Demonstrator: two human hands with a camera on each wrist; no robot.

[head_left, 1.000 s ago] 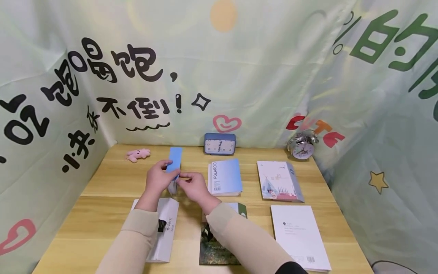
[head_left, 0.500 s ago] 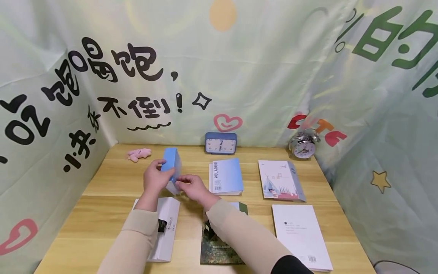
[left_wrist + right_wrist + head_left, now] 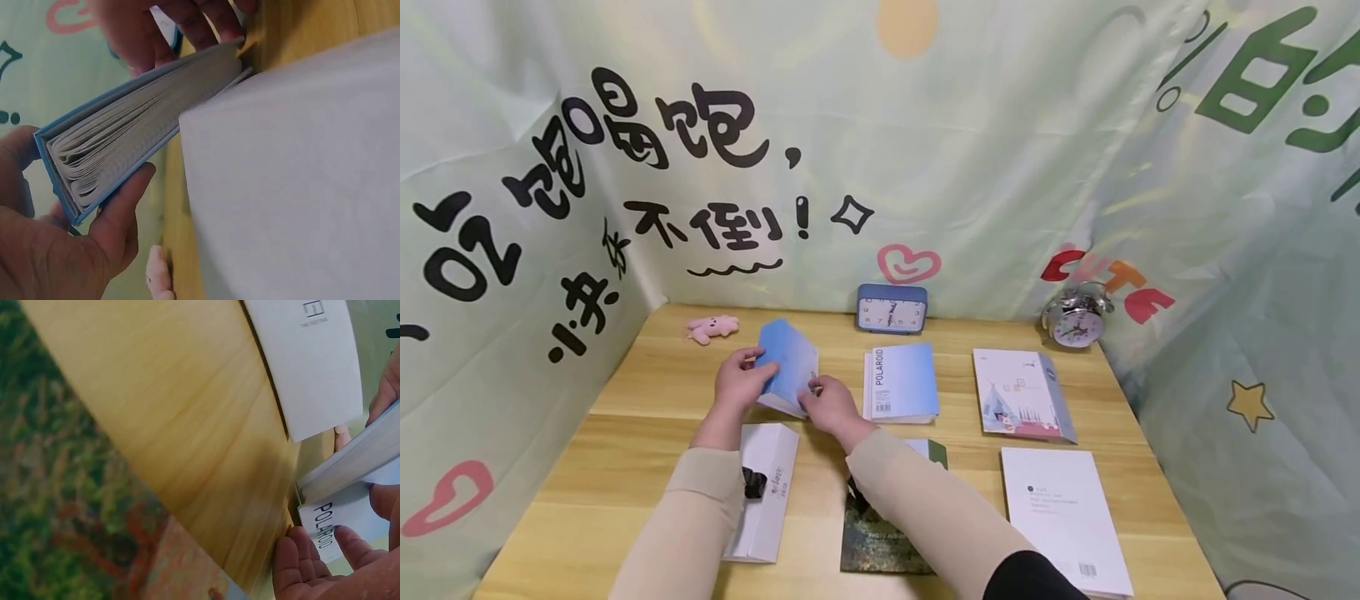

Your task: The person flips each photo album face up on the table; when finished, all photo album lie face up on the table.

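Left-hand grip [image 3: 741, 386] holds a thick blue-and-white album [image 3: 784, 362] across its spine, thumb on 1 cover and fingers on the other. Right-hand grip [image 3: 835, 407] touches the cover lettered POLAROID; whether it pinches, I cannot tell. Over the wood-grain tabletop [image 3: 823, 479], the album tilts between a small pink plush toy [image 3: 713, 327] and a flat-lying blue gradient POLAROID album [image 3: 907, 380].
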